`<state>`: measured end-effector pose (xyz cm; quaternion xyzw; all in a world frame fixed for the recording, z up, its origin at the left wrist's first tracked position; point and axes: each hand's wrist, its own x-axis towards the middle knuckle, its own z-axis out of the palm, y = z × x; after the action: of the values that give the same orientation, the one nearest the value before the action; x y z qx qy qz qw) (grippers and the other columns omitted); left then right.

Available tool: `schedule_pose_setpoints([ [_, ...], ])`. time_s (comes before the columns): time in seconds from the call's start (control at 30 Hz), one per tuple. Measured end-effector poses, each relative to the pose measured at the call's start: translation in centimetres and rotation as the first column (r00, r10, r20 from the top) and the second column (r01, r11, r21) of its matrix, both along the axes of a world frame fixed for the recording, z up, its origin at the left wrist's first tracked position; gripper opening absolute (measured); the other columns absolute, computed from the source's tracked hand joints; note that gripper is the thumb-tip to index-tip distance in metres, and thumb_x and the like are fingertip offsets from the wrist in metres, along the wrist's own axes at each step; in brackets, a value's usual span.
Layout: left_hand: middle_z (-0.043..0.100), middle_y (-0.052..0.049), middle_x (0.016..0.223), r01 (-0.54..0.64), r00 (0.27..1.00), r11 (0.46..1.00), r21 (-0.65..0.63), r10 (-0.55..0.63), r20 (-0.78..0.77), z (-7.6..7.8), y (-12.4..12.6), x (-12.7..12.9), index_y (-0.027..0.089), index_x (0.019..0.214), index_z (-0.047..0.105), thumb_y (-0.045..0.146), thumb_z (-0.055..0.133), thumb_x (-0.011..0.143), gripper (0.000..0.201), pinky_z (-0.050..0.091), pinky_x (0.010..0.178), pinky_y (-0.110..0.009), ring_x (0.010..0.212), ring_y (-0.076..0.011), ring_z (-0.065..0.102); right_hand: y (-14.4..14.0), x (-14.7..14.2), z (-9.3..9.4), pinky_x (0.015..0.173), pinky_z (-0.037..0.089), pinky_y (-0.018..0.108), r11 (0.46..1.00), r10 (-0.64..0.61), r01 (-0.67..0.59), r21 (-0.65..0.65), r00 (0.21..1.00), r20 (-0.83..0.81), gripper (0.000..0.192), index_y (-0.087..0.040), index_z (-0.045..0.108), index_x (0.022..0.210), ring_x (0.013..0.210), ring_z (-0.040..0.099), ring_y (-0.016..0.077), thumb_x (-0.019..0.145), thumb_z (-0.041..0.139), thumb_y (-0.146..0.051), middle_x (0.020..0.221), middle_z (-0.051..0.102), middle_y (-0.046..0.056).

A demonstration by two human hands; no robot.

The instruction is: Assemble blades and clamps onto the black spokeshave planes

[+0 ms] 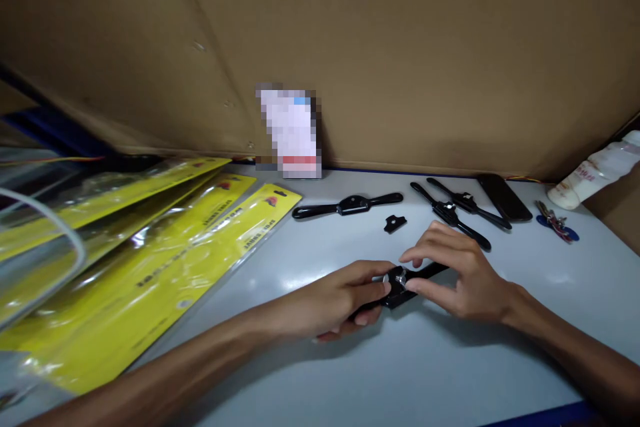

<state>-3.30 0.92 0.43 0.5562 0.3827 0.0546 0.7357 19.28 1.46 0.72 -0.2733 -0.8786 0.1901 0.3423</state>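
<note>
"Where's the spokeshave (397, 298)?"
"Clasped in my left hand (347, 293), long axis slanting up rightward."
"And your right hand (467, 280)?"
"Nearer the silver screw (401, 277): thumb just beside it, fingers parted over the far handle (434, 270)."

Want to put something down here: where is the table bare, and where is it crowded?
The table is bare between the left hand and yellow packs, between the right hand and keys, and nearer than both hands. Crowded: left, under packs; back right, with two tools, keys and bottle.
</note>
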Motion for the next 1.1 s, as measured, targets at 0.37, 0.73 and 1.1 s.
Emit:
schedule_pose_setpoints([
  [0.37, 0.043, 0.009, 0.063, 0.012, 1.0, 1.0, -0.008, -0.012, 0.009, -0.3, 0.1, 0.1, 0.021, 0.105, 0.049, 0.036, 0.043, 0.1, 0.017, 0.02, 0.032, -0.018, 0.039, -0.0052, 0.028, -0.6, -1.0, -1.1, 0.068, 0.043, 0.033, 1.0, -0.016, 0.017, -0.012, 0.998, 0.059, 0.018, -0.018, 0.071, 0.107, 0.076, 0.051, 0.0171, 0.095, 0.057, -0.017, 0.08, 0.065, 0.003],
  [0.73, 0.041, 0.01, 0.063, 0.017, 1.0, 1.0, 0.004, -0.017, -0.008, -0.2, 0.0, 0.1, 0.019, 0.123, 0.049, 0.039, 0.045, 0.099, 0.031, 0.022, 0.033, -0.016, 0.04, -0.0044, 0.029, -0.6, -1.3, -1.0, 0.068, 0.04, 0.031, 0.989, -0.119, 0.125, -0.074, 0.99, 0.071, 0.017, -0.019, 0.058, 0.077, 0.075, 0.05, 0.0163, 0.093, 0.055, -0.016, 0.074, 0.057, 0.001],
  [1.1, 0.04, 0.01, 0.062, -0.002, 1.0, 1.0, 0.017, 0.002, -0.023, 0.2, 0.0, 0.2, 0.021, 0.126, 0.046, 0.044, 0.046, 0.097, 0.037, 0.021, 0.033, -0.016, 0.039, -0.0059, 0.026, -1.2, -1.5, -1.4, 0.068, 0.04, 0.034, 0.958, -0.134, 0.057, 0.28, 0.956, 0.263, 0.023, -0.016, 0.06, 0.082, 0.075, 0.044, 0.0197, 0.097, 0.042, -0.014, 0.08, 0.059, 0.008],
])
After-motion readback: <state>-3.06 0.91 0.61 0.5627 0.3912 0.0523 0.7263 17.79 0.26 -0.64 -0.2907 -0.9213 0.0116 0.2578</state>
